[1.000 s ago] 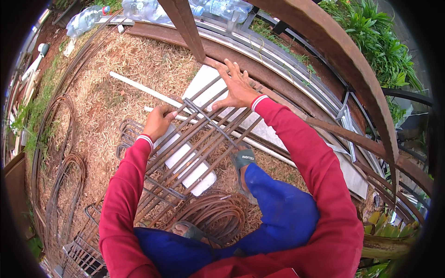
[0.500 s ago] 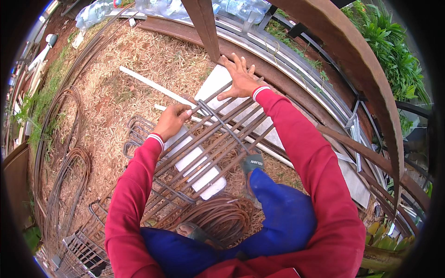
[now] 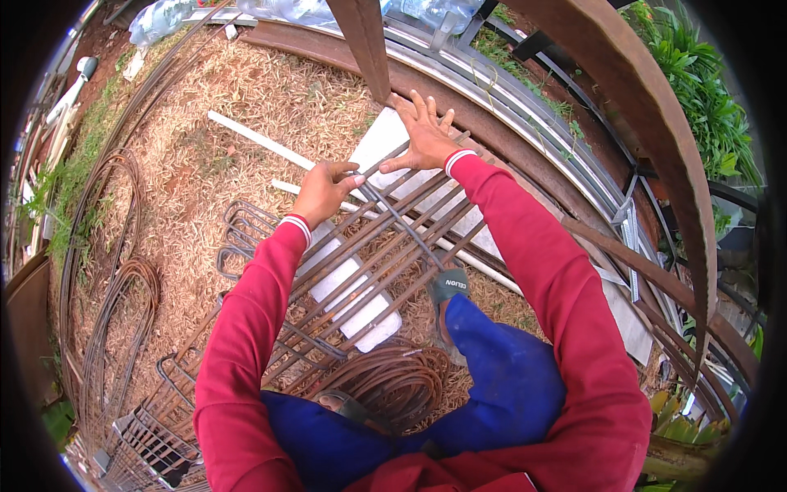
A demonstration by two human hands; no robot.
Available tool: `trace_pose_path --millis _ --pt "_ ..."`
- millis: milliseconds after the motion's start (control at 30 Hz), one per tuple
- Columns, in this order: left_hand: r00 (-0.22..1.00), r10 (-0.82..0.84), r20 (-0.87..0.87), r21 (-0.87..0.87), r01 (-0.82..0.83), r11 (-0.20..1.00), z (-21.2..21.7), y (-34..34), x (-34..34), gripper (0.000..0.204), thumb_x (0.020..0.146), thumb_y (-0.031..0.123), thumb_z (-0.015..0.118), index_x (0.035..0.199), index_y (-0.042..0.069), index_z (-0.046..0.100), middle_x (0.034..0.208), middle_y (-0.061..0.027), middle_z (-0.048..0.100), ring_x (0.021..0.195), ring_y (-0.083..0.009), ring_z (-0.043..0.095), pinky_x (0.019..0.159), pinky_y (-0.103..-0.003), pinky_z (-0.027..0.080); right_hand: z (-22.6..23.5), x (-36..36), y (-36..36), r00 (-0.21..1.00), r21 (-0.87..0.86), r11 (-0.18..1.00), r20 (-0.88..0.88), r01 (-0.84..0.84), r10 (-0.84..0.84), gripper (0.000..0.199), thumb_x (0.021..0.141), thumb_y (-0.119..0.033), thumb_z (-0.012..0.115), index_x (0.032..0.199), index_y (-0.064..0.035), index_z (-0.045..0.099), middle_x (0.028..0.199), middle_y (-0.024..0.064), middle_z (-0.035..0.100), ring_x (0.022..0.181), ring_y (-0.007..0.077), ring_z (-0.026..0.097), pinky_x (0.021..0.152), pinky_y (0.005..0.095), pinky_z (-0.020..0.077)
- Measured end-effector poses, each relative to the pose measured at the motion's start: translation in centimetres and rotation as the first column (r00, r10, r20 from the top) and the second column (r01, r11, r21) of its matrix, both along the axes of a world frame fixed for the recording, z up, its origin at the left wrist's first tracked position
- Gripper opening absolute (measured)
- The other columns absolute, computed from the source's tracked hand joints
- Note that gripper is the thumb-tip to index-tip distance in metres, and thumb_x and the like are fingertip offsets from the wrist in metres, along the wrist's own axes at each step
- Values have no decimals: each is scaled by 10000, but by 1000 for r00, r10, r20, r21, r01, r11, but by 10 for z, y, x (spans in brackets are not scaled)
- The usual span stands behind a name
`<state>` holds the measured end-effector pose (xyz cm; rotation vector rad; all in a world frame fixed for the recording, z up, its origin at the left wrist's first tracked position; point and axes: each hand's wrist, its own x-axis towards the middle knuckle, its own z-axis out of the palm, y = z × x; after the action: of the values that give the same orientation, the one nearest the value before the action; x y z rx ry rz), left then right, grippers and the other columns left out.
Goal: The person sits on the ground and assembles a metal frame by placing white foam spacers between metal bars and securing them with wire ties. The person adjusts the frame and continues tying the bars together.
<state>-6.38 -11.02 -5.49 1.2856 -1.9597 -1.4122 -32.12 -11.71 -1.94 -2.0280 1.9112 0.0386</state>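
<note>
Several long rusty rebars lie side by side, running from lower left to upper right. A grey steel stirrup crosses them near their far ends. My left hand pinches the stirrup's upper left end between thumb and fingers. To the right, my right hand is spread open over the tips of the bars, its fingers beside a rusty upright post; whether the palm touches a bar cannot be told. More bent stirrups rest at the left of the bars, and another stirrup sits nearer my legs.
A coil of rusty wire lies between my feet. White boards and a white pipe are on the straw-covered ground. Looped rods lie at left. A broad rusty beam arches over the right; plastic bottles are at the back.
My left hand has moved right and slightly up, from beside the stirrup's corner onto it. The stirrup's visible end now sits under those fingers. My right hand has stayed nearly in place.
</note>
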Motion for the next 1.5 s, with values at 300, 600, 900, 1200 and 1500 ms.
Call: trace_pose_path --millis 300,600,900,1200,1500 --pt "994 -47 96 76 39 996 30 1 -9 400 939 250 730 1218 -34 695 1010 -181 758 926 -225 711 849 -355 545 -1 1 -1 1000 6 1000 -8 6 -6 1580 446 -945 723 1640 -169 37 1660 293 -18 1502 556 -87 1124 767 -73" --pt "999 -21 39 127 16 992 20 1 -9 414 941 223 735 1257 -37 667 1019 -161 755 917 -192 692 832 -337 537 -1 1 0 1000 -21 1000 -23 4 -4 1568 462 -931 731 1641 -171 31 1660 290 -34 1496 566 -100 1119 773 -64" --pt "993 59 -105 167 -41 985 5 3 -9 404 922 229 757 1228 -25 686 913 -159 755 778 -171 680 703 -323 536 0 2 2 1000 -48 999 -3 7 -7 1588 464 -921 743 1639 -150 3 1650 314 -59 1485 579 -129 1099 794 -51" --pt "993 53 -105 174 -34 984 4 5 -6 410 935 213 742 1255 -33 668 924 -140 730 808 -169 673 737 -318 536 1 21 5 998 -83 996 -50 23 -27 1622 441 -917 752 1637 -132 -12 1641 338 -36 1480 604 -81 1089 812 -9" --pt "998 14 -62 188 -2 982 2 3 -5 404 963 168 704 1297 -47 627 1030 -148 735 908 -182 690 836 -324 550 3 10 0 996 -18 996 2 89 -89 1614 429 -873 801 1640 -158 10 1644 325 -62 1482 590 -122 1111 780 -33"
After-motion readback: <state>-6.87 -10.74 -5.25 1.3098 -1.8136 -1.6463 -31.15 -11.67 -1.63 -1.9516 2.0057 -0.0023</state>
